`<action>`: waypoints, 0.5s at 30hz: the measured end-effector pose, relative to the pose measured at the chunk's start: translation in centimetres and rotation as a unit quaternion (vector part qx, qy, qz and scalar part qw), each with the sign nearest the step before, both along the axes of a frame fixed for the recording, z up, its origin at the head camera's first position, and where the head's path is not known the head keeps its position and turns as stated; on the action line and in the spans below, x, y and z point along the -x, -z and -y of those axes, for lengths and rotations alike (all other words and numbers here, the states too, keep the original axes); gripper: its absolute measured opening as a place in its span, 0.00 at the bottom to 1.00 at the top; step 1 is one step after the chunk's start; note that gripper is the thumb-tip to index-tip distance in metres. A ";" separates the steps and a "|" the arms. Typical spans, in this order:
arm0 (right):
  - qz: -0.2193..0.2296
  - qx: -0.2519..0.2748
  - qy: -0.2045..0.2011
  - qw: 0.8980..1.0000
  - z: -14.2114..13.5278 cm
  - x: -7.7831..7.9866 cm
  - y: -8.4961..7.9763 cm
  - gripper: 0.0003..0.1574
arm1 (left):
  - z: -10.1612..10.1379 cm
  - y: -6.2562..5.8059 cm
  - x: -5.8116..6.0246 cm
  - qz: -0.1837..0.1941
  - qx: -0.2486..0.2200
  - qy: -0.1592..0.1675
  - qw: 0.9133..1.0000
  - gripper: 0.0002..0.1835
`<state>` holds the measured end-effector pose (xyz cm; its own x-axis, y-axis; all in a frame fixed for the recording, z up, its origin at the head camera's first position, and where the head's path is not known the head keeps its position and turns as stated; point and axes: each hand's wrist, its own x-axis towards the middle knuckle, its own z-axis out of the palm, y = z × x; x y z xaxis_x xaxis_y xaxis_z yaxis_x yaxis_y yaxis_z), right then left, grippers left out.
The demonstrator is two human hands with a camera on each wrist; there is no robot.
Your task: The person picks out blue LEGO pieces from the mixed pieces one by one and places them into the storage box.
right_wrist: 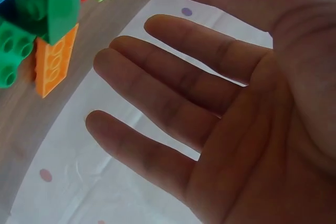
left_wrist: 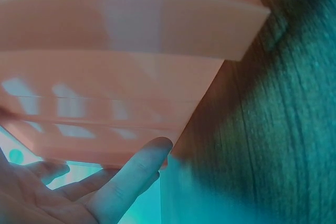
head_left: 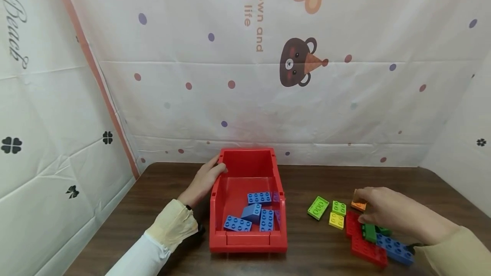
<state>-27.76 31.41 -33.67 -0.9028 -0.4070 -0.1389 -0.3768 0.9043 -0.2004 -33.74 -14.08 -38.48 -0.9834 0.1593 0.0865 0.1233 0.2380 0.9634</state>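
My left hand [head_left: 203, 182] grips the back left side of a red bin [head_left: 248, 242], its thumb at the rim; the left wrist view shows the thumb [left_wrist: 139, 166] against the bin's wall. Several blue bricks lie inside, among them a sloped brick [head_left: 251, 213]. Over a group of bricks on the right hovers my right hand [head_left: 399, 212], its fingers spread and holding nothing in the right wrist view. Closest to its fingertips is an orange brick [head_left: 358, 205]. Below the hand are green bricks [head_left: 369, 233], red bricks [head_left: 368, 251] and a blue brick [head_left: 395, 249], partly overlapping.
Between the bin and that group lie a light green brick [head_left: 318, 207], a smaller light green brick [head_left: 339, 207] and a yellow brick [head_left: 336, 220]. Printed white cloth [head_left: 184, 114] hangs behind and at both sides of the brown wooden table [head_left: 299, 250].
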 end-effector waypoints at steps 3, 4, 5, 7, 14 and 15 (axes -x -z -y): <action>0.026 -0.006 0.020 0.999 -0.5 -0.2 0.0 0.23 | 0.0 0.0 0.1 -0.004 0.006 0.001 1.000 0.34; 0.031 -0.009 0.025 0.999 -0.6 -0.2 0.0 0.22 | 0.0 0.0 0.2 -0.004 0.007 0.001 1.000 0.34; 0.037 -0.013 0.029 0.999 -0.7 -0.3 0.1 0.22 | 0.0 -0.1 0.2 -0.005 0.008 0.001 1.000 0.34; 0.052 -0.015 0.039 0.998 -0.9 -0.6 0.3 0.20 | 0.0 -0.1 0.2 -0.004 0.007 -0.001 1.000 0.35; 0.088 -0.030 0.048 0.995 -1.7 -1.2 1.2 0.21 | 0.0 -0.1 0.2 -0.002 0.014 -0.004 1.000 0.36; 0.090 -0.033 0.047 0.994 -1.8 -1.2 1.3 0.21 | 0.0 -0.2 0.1 -0.001 0.014 -0.005 1.000 0.36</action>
<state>-26.53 33.20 -34.95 -0.8948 -0.3059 -0.3251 -0.2530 0.9476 -0.1951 -33.88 -14.04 -38.32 -0.9848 0.1517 0.0849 0.1235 0.2668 0.9558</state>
